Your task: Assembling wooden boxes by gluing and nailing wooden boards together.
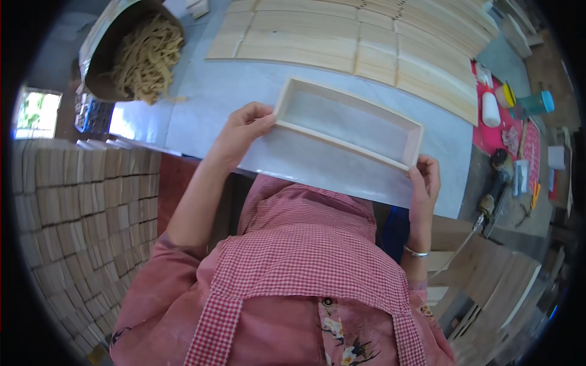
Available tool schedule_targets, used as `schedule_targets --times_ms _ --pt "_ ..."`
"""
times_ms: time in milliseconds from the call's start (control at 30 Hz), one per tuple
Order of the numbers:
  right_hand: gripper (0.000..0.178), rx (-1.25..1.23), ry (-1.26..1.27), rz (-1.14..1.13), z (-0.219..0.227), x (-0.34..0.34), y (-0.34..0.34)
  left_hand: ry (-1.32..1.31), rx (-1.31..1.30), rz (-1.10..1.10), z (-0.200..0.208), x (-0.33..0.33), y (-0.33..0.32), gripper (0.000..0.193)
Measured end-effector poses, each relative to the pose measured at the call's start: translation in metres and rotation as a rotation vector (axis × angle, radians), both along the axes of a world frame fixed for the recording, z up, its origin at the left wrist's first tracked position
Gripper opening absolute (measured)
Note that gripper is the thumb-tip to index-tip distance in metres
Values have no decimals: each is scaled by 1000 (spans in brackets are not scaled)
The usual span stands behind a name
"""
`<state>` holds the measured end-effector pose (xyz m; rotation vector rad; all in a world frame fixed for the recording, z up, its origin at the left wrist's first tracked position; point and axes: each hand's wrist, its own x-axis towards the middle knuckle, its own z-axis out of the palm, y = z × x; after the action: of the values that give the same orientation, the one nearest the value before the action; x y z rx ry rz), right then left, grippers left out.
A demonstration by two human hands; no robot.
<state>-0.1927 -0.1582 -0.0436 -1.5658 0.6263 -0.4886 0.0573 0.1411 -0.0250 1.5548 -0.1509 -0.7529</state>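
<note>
A long rectangular wooden frame (345,144), pale and without a visible bottom panel, is held between my two hands above the white tabletop (201,91). At its left end my left hand (242,128) pinches the near corner between thumb and fingers. The near right corner is gripped by my right hand (425,177), thumb toward me and fingers curled behind. The frame slants, its left end farther from me than its right. Through its opening the white table surface shows.
Joined pale wooden panels (305,38) cover the table's far side. A box of wood shavings (146,61) stands at the far left. Bottles (490,110) and a corded power tool (493,189) sit at the right. Stacked wooden pieces (91,213) rise at my left.
</note>
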Motion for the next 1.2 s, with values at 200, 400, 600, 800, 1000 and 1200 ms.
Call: schedule_targets --times_ms 200,400,600,800,1000,1200 --pt "28 58 35 11 8 5 -5 39 19 -124 9 20 1 16" --pt "36 66 7 7 13 7 1 74 68 -116 20 20 -10 24" --pt "43 -79 -25 27 20 5 -7 -93 -58 -140 17 13 1 34" --pt "38 -25 -254 -42 37 12 -13 -39 -410 25 -3 -3 19 42" --pt "30 -165 -46 -7 -2 -2 -4 -231 -114 -71 -15 -42 26 43" --pt "25 -110 37 77 -2 -1 -21 -122 -179 -31 -5 -41 21 42"
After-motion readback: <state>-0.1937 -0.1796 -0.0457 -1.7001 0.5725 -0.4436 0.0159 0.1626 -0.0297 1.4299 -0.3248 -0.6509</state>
